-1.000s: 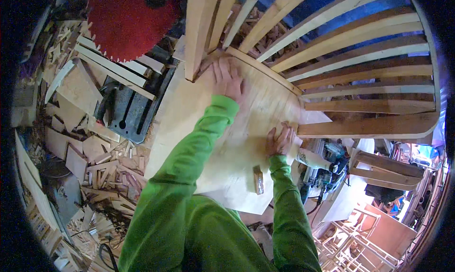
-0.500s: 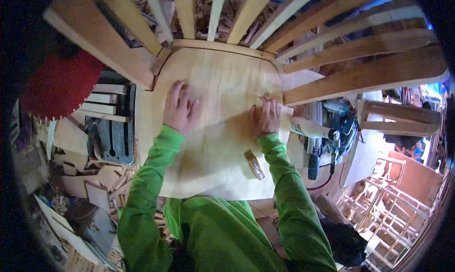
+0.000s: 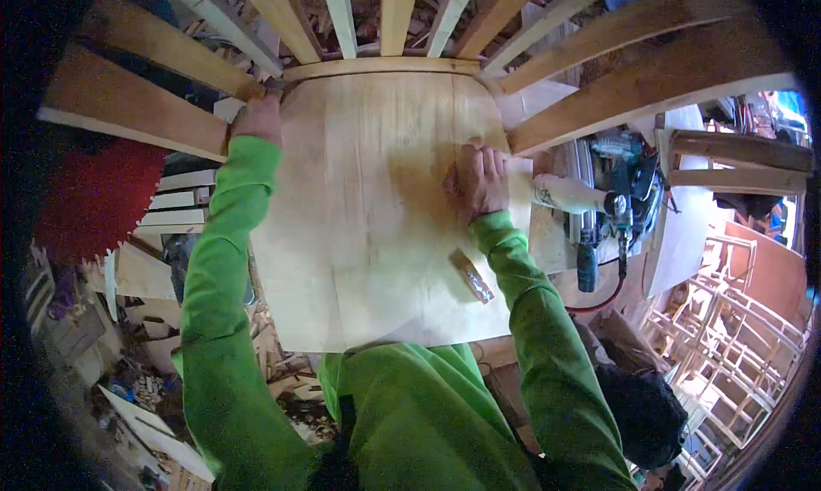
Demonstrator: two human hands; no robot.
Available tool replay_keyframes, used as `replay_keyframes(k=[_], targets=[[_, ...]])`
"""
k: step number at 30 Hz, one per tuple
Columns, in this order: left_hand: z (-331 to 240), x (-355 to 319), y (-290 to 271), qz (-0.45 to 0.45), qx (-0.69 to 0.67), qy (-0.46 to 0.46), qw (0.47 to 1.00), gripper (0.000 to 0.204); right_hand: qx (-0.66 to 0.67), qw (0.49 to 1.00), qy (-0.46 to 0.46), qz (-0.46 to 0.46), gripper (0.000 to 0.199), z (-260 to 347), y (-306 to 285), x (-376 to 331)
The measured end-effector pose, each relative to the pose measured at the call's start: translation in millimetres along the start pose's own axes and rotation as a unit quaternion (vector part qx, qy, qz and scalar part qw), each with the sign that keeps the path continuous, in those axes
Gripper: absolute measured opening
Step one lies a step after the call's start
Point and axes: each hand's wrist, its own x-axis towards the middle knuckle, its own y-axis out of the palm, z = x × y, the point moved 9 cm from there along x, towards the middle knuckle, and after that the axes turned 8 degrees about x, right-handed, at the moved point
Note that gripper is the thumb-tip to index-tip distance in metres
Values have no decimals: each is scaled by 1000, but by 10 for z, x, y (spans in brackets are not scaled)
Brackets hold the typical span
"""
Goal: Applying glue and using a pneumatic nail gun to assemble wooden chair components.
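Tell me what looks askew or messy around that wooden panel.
A small wooden block lies slanted on the wooden panel, out of line with its edges, beside the right sleeve. Loose wood scraps lie jumbled past the panel's near left corner.

Clock read from mid-view.

- Board (image 3: 376, 209), centre: pale blond, faint streaky grain running 12 to 6; browner patch toward 1.
- Slats (image 3: 398, 16), 12: mixed, creamy white against honey yellow.
- Broad end piece (image 3: 633, 85), 2: darker brown.
- Small block (image 3: 471, 277), 4: brown, silvery glints on its face.
- Sleeves (image 3: 556, 337), 4 and 8, and garment (image 3: 410, 414), 6: plain bright green, shadowed darker low.
- Toothed disc (image 3: 98, 200), 9: deep red.
- 3 strips (image 3: 175, 199), 9: whitish.
- Power tool (image 3: 587, 269), 3: teal and black.
- Hose (image 3: 605, 304), 4: dark red.
- Panel (image 3: 778, 269), 3: orange-brown.
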Motion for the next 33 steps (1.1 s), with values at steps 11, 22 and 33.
replay_keyframes(k=[11,22,33], targets=[[-73,73,-262,15,15,16,1000,22,10,997,48,53,51,-29,-59,93],[-187,49,-381,9,6,28,1000,19,15,999,36,17,51,-15,-124,50],[-251,-4,-549,-6,28,34,999,19,-20,999,-1,-40,42,-3,-177,80]])
